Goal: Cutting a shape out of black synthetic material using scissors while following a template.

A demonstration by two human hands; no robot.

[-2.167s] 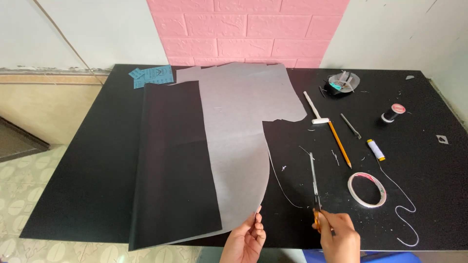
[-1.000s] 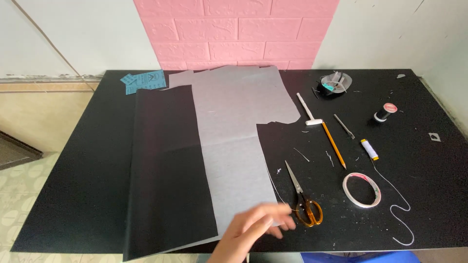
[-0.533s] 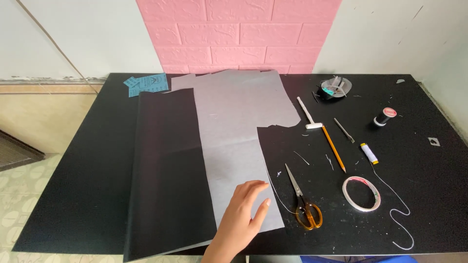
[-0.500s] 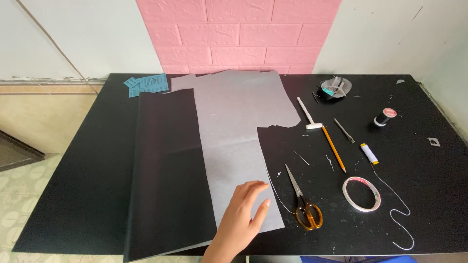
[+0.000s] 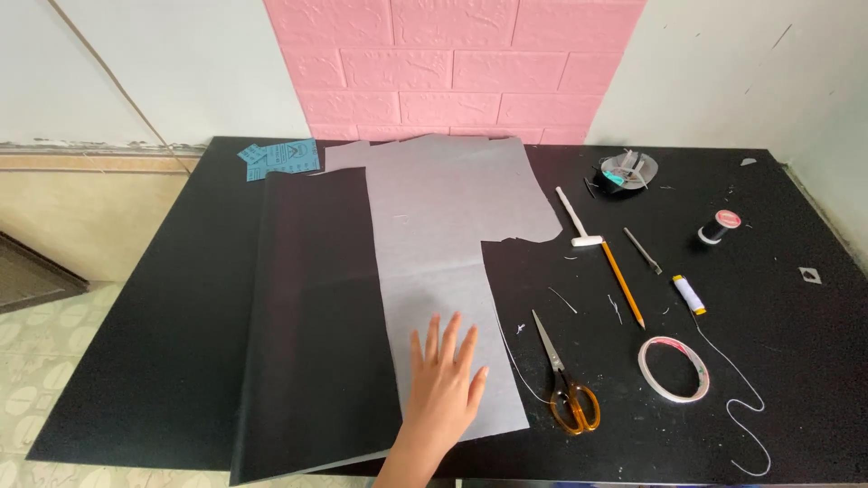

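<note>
Here, left hand flat on grey paper, scissors beside.

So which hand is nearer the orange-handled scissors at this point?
Left, of what shows. The left hand lies flat with fingers spread on the grey paper, just left of the scissors and not touching them. The right hand is out of view.

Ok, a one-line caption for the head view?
Hand flat on grey sheet over black sheet, scissors and tape beside it.
</note>
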